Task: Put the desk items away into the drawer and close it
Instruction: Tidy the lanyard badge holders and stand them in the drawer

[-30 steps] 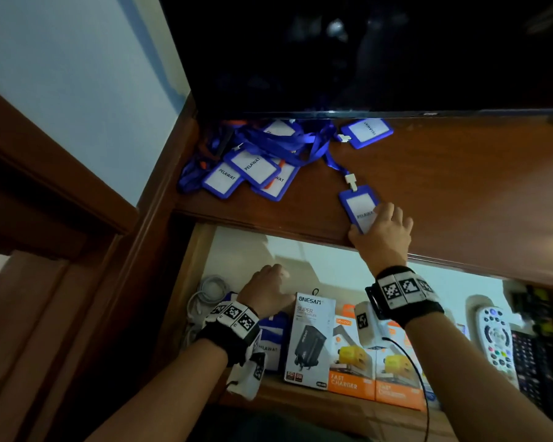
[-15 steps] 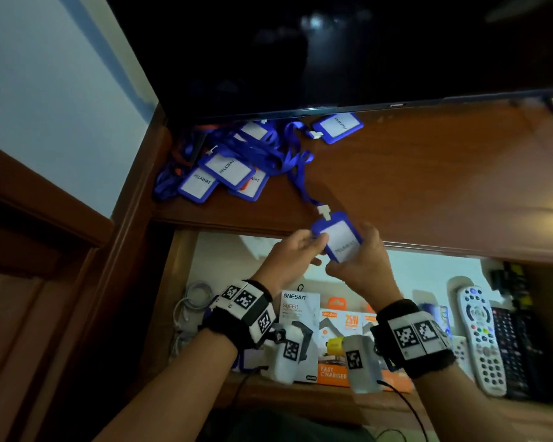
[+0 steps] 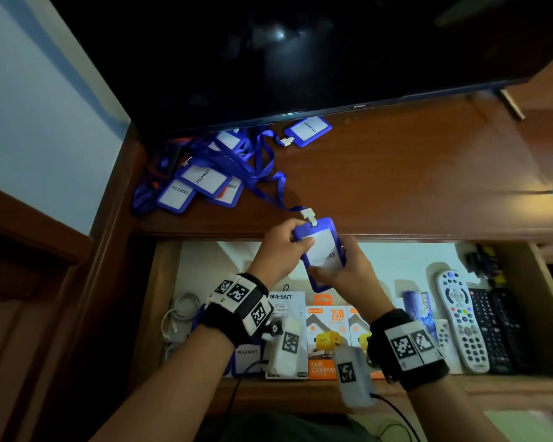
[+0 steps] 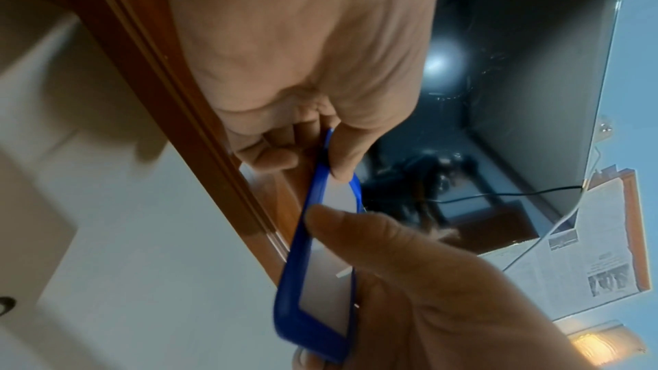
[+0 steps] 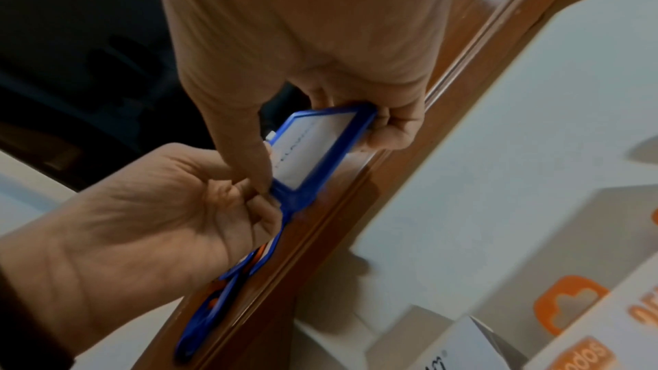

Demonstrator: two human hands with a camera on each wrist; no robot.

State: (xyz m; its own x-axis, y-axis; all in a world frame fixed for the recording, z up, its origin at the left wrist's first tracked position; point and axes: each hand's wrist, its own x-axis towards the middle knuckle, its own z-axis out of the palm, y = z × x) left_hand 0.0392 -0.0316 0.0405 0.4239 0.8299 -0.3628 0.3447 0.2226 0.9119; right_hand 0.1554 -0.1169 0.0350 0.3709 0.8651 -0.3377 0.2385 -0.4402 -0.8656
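Head view: both hands meet over the open drawer (image 3: 524, 314).
Right hand (image 3: 351, 275): pinches the blue badge holder (image 3: 323, 250) at its lower end.
Left hand (image 3: 278, 247): pinches its top end.
Lanyard (image 3: 268, 183): trails back across the desk (image 3: 412, 173) to the badge pile (image 3: 201, 183).

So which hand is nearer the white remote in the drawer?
Right. The right hand holds the badge holder just left of the white remote; the left hand is farther left.
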